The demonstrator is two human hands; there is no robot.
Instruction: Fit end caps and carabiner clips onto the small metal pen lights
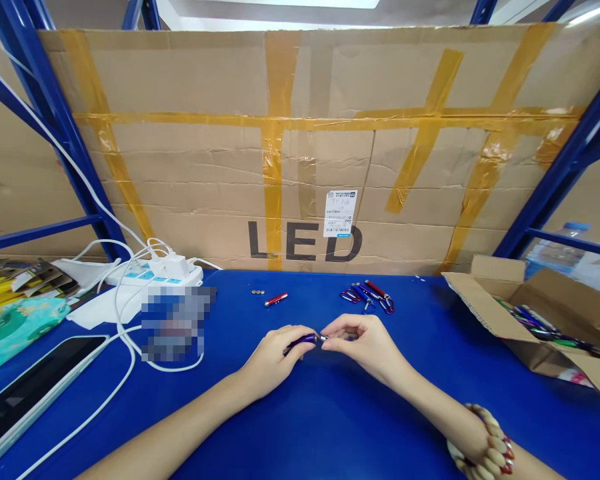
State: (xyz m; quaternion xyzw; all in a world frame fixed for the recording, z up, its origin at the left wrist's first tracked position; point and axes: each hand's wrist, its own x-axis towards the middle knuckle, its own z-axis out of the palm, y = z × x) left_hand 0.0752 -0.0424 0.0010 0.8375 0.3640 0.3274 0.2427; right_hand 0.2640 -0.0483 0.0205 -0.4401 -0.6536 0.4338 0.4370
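Observation:
My left hand [275,357] is closed around a small dark purple flashlight [303,341], its open end facing right. At that end, my right hand [363,343] pinches a small silver metal piece [323,338] between thumb and fingertips. The fingers partly hide the piece, and I cannot tell whether it touches the tube. Beyond my hands lie a short red flashlight [276,299] and several small round button cells [258,292]. Farther right is a cluster of blue and red flashlights with carabiner clips [365,293].
An open cardboard box [500,327] of coloured tubes stands at the right. On the left are a white power strip [180,275] with cables, a phone or tablet [35,393], a teal packet [25,327] and yellow packages [5,293]. A taped cardboard wall [210,180] closes off the back.

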